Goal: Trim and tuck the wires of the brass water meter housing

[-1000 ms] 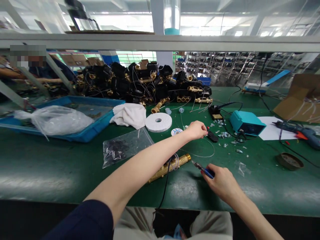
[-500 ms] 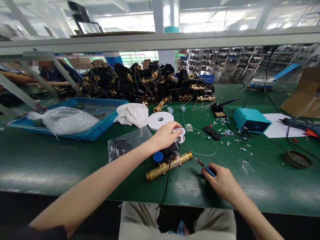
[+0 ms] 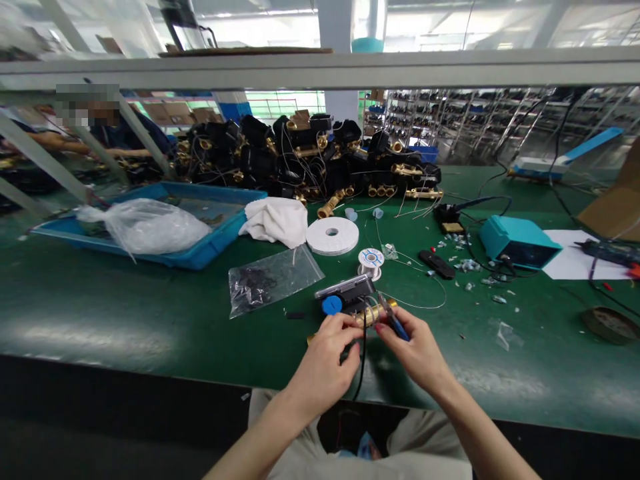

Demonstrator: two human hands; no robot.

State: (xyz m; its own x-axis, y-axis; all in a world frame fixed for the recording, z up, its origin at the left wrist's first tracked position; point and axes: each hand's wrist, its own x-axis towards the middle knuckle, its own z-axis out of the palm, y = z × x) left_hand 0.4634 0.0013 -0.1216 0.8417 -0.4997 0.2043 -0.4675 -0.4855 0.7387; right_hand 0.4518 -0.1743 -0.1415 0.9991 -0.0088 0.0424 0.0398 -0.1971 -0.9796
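A brass-bodied meter [image 3: 350, 301] with a black top and a blue cap lies near the front of the green bench [image 3: 125, 313]. My left hand [image 3: 327, 357] is closed around its brass tube, a black cable hanging beside the fingers. My right hand [image 3: 417, 350] grips small blue-handled pliers [image 3: 393, 320], their tip at the meter's brass end. A small spool of solder wire [image 3: 371, 261] stands just behind the meter, with thin wire trailing right.
Behind lie a white tape roll [image 3: 333, 235], a white cloth [image 3: 277, 220], a clear bag of black parts [image 3: 270, 280], a blue tray [image 3: 200, 250] with a plastic bag, and a pile of meters [image 3: 310, 163]. A teal soldering station [image 3: 517, 241] sits right. Another person works far left.
My left hand drew back from the spool to the meter and took hold of its brass tube. My right hand brought the pliers left to the meter's end.
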